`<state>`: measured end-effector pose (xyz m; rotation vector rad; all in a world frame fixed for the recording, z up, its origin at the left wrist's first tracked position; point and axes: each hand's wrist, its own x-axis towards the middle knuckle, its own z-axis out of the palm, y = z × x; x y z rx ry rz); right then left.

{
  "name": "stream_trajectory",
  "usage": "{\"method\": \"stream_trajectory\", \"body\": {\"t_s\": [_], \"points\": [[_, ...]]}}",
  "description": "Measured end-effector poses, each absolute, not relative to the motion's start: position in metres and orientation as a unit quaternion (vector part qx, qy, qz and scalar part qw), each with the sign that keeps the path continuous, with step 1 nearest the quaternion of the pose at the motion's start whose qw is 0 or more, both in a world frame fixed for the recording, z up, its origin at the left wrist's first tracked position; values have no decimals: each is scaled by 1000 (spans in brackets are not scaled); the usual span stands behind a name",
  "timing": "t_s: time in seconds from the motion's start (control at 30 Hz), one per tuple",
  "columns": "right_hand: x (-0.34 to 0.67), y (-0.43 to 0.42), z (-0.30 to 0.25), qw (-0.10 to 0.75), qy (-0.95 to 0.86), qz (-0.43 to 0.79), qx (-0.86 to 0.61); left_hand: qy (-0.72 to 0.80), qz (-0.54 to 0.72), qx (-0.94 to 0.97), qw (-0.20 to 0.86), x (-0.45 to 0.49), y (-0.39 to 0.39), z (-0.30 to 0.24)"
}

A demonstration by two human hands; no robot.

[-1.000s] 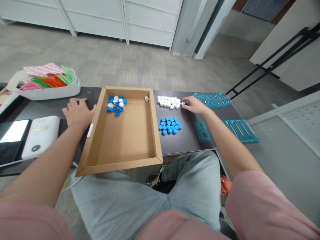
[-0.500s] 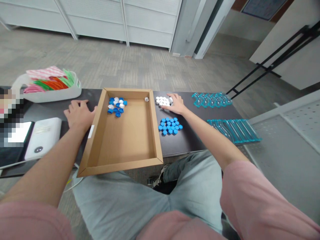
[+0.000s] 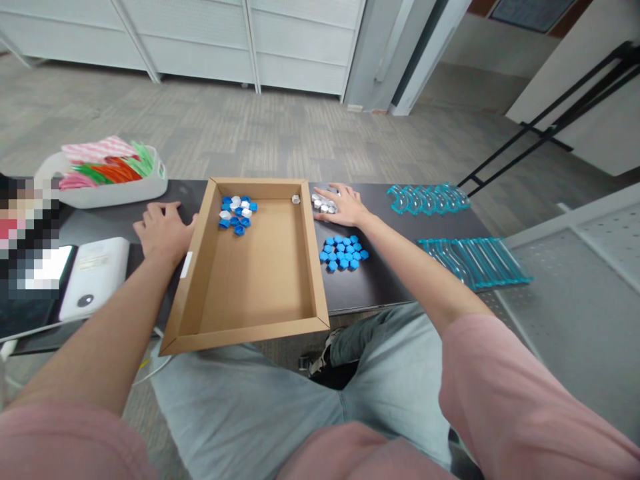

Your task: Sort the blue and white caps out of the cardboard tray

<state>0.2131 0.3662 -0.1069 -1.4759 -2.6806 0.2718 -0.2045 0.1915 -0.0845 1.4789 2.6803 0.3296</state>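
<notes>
My left hand [image 3: 164,230] rests on the dark table with its fingers spread, the thumb against the left wall of a cardboard tray [image 3: 320,293]. Over a cluster of small white hexagonal pieces [image 3: 324,205] is my right hand [image 3: 345,205], fingers apart and curved, covering part of them. Just nearer to me lies a group of blue hexagonal pieces [image 3: 343,253]. Inside the tray, a mix of blue and white pieces [image 3: 237,215] sits at the far left. One lone white piece [image 3: 295,199] is in the far right corner.
Clear teal curved plastic parts [image 3: 429,199] and a row of longer teal parts [image 3: 475,262] lie on the right. At left stand a white basket [image 3: 113,195] with colourful strips and a white boxy device [image 3: 95,277]. The tray overhangs the table's near edge [image 3: 370,309].
My right hand has shifted left over the white pieces and covers more of them. My left hand stays beside the tray. The whole view has moved slightly.
</notes>
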Motion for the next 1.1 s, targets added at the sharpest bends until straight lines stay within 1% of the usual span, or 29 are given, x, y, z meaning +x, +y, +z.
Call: {"method": "stream_trajectory", "body": {"t_s": [0.13,0.27,0.67,1.1], "points": [[211,369,-107,25,-885,91,-456,870,106,480,32,-205,192,-85],[212,368,-107,33,-889,92,-448,869,109,481,31,-206,192,-85],[239,361,-110,56,-874,102,-471,870,102,480,35,-208,193,-88],[212,355,-98,15,-898,90,-430,868,111,483,32,-209,192,-88]]}}
